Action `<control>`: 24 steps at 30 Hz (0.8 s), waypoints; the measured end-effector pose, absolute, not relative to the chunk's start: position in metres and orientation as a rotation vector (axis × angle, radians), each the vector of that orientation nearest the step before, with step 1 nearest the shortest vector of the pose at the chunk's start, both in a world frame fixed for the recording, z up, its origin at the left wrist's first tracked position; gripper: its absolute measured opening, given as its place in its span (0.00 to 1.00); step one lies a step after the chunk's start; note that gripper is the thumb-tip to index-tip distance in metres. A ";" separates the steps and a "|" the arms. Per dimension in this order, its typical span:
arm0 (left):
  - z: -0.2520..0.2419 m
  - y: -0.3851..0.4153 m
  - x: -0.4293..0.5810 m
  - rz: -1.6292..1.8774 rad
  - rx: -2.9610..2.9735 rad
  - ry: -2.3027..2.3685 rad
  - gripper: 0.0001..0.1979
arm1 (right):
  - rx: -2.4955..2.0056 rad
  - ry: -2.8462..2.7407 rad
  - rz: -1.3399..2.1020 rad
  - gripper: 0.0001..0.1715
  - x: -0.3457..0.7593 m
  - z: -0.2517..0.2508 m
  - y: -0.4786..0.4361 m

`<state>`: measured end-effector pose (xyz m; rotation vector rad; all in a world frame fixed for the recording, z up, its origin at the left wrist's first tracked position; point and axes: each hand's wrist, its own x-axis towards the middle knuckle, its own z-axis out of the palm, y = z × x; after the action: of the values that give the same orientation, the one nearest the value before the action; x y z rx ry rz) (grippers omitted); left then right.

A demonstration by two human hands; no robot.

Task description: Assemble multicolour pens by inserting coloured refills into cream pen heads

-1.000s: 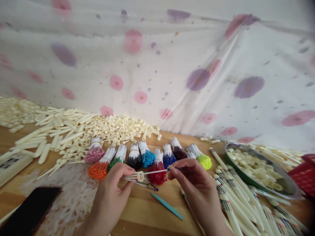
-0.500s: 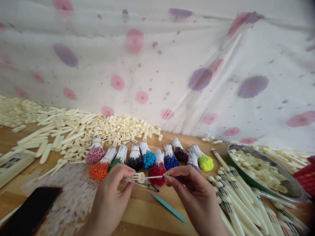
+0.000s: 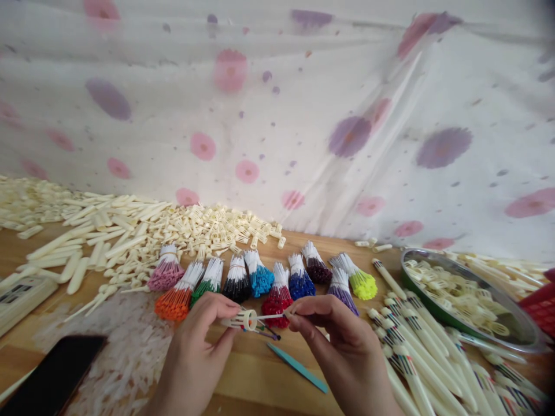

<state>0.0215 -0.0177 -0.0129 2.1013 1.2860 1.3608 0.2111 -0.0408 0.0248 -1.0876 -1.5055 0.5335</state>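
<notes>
Between the thumb and fingers of my left hand (image 3: 197, 349) is a cream slotted plastic pen part (image 3: 248, 319), its round open end facing right. My right hand (image 3: 342, 346) pinches a thin white pen refill (image 3: 271, 316) by its right end, which the fingertips hide. The refill's left end reaches into the ring of the pen part. A few dark and coloured refill tips (image 3: 271, 334) show just below and behind the part. Beyond the hands stand rubber-banded refill bundles, among them a red bundle (image 3: 277, 297), an orange bundle (image 3: 176, 303) and a black bundle (image 3: 236, 283).
Turquoise tweezers (image 3: 297, 367) lie between my hands. Assembled pens (image 3: 416, 346) and a metal bowl (image 3: 470, 335) of slotted parts occupy the right. Cream pen barrels (image 3: 78, 274), small clear pieces (image 3: 121, 341) and a phone (image 3: 54, 375) lie left. A flowered plastic sheet (image 3: 277, 115) hangs behind.
My right hand has shifted slightly left, and less of the white refill shows between the pen part and my fingers. The view has moved a little.
</notes>
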 end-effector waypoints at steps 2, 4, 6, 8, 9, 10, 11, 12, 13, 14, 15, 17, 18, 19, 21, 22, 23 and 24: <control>-0.013 -0.018 0.022 1.341 2.099 1.289 0.11 | -1.094 -1.520 0.532 0.04 0.211 0.025 -0.041; -0.014 -0.017 0.022 1.334 2.108 1.291 0.11 | -1.097 -1.534 0.515 0.05 0.210 0.024 -0.042; -0.015 -0.017 0.022 1.336 2.121 1.293 0.11 | -1.088 -1.545 0.493 0.05 0.208 0.023 -0.041; -0.015 -0.016 0.023 1.332 2.127 1.292 0.11 | -1.081 -1.552 0.478 0.05 0.207 0.022 -0.040; -0.015 -0.016 0.023 1.330 2.127 1.295 0.11 | -1.082 -1.555 0.477 0.05 0.206 0.022 -0.040; -0.014 -0.016 0.023 1.329 2.128 1.299 0.11 | -1.086 -1.559 0.478 0.05 0.206 0.022 -0.040; -0.014 -0.016 0.023 1.330 2.134 1.303 0.11 | -1.088 -1.563 0.478 0.05 0.205 0.022 -0.040; -0.014 -0.017 0.022 1.332 2.143 1.305 0.11 | -1.087 -1.565 0.477 0.05 0.205 0.022 -0.041; -0.013 -0.017 0.022 1.338 2.155 1.304 0.11 | -1.084 -1.569 0.478 0.05 0.206 0.022 -0.041; -0.013 -0.018 0.022 1.342 2.165 1.300 0.11 | -1.082 -1.574 0.478 0.05 0.206 0.022 -0.041; -0.013 -0.018 0.022 1.343 2.174 1.291 0.12 | -1.081 -1.578 0.475 0.05 0.206 0.021 -0.042; -0.014 -0.019 0.023 1.346 2.179 1.271 0.12 | -1.082 -1.584 0.465 0.05 0.206 0.020 -0.042; -0.014 -0.019 0.023 1.348 2.174 1.265 0.12 | -1.085 -1.589 0.460 0.05 0.205 0.019 -0.042; -0.014 -0.020 0.023 1.349 2.169 1.260 0.12 | -1.087 -1.596 0.454 0.05 0.204 0.017 -0.042; -0.013 -0.020 0.024 1.348 2.155 1.255 0.12 | -1.089 -1.611 0.459 0.05 0.200 0.014 -0.041; -0.013 -0.020 0.024 1.345 2.147 1.252 0.12 | -1.090 -1.617 0.473 0.04 0.198 0.012 -0.041; -0.013 -0.020 0.024 1.341 2.141 1.246 0.12 | -1.091 -1.620 0.497 0.04 0.195 0.011 -0.040; -0.013 -0.020 0.024 1.339 2.133 1.239 0.12 | -1.088 -1.615 0.527 0.04 0.193 0.009 -0.040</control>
<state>0.0242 -0.0204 -0.0135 2.1332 1.2395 1.3392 0.1931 -0.0396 0.0091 -1.0885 -1.6154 0.5266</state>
